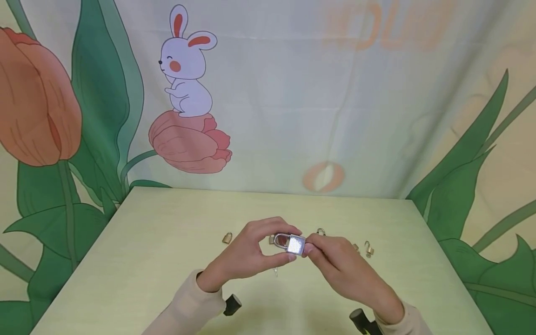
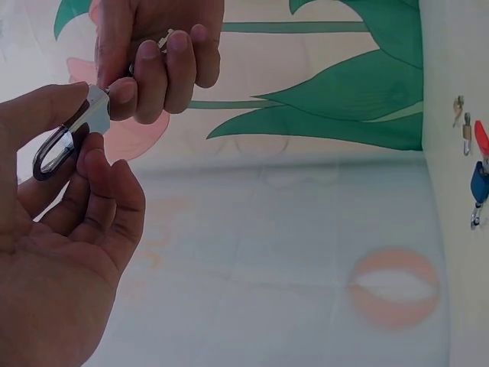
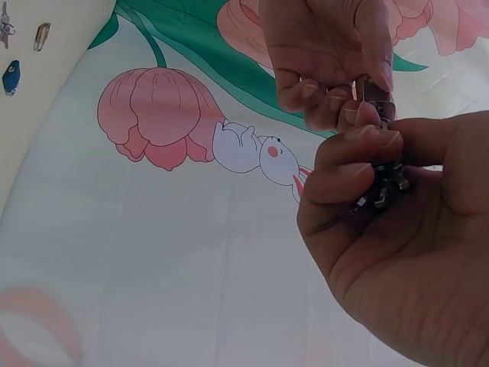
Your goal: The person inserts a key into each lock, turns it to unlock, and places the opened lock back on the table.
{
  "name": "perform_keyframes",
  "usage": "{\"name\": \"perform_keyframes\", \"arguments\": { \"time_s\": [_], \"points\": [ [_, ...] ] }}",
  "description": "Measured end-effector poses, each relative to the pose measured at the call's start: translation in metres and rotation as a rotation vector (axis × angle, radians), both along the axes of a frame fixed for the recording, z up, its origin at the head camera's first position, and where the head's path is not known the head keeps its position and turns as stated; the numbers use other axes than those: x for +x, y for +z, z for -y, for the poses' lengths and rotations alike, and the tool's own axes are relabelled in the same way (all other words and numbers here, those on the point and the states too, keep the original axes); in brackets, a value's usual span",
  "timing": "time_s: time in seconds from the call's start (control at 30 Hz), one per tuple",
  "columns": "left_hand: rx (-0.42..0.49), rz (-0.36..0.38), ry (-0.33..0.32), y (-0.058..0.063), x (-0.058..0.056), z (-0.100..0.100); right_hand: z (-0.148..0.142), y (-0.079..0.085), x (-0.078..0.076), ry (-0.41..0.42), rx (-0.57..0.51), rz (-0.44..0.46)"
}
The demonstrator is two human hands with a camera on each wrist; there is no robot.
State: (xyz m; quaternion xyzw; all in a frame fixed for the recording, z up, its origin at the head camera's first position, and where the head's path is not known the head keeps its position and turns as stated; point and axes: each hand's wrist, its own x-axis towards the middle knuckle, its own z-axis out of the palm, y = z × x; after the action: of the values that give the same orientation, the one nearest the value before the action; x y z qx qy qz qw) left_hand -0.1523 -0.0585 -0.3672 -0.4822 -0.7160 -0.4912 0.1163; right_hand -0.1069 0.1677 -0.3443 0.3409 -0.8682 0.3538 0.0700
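A silver padlock [image 1: 295, 244] is held above the table by my left hand [image 1: 255, 249], its thumb and fingers on opposite sides of the body. The shackle points left and looks closed. My right hand [image 1: 343, 263] meets the padlock's keyhole end with thumb and index finger pinched together. In the right wrist view several small metal keys [image 3: 382, 197] stick out inside the curled right fingers. The pinched key is mostly hidden by the fingertips, so how deep it sits cannot be told.
On the pale table [image 1: 167, 218] lie a small brass padlock [image 1: 227, 238] at left and an open brass padlock [image 1: 369, 250] at right. The left wrist view shows a blue padlock [image 2: 479, 182] beside a red thing [image 2: 482, 139]. A printed curtain [image 1: 268, 116] hangs behind.
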Motion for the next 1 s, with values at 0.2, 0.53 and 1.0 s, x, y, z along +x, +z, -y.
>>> {"name": "perform_keyframes", "arguments": {
  "time_s": [0.2, 0.53, 1.0],
  "points": [
    [0.018, 0.03, 0.019, -0.0003, 0.001, 0.0005, 0.0014, 0.0008, 0.0009, -0.002, 0.025, -0.014],
    [0.02, 0.069, 0.008, 0.0008, 0.0027, 0.0015, 0.0024, -0.0025, 0.0005, 0.014, 0.062, -0.127],
    [0.023, 0.064, 0.008, -0.0031, 0.0003, 0.0007, -0.0027, -0.0025, -0.0003, 0.01, -0.04, -0.092]
  ]
}}
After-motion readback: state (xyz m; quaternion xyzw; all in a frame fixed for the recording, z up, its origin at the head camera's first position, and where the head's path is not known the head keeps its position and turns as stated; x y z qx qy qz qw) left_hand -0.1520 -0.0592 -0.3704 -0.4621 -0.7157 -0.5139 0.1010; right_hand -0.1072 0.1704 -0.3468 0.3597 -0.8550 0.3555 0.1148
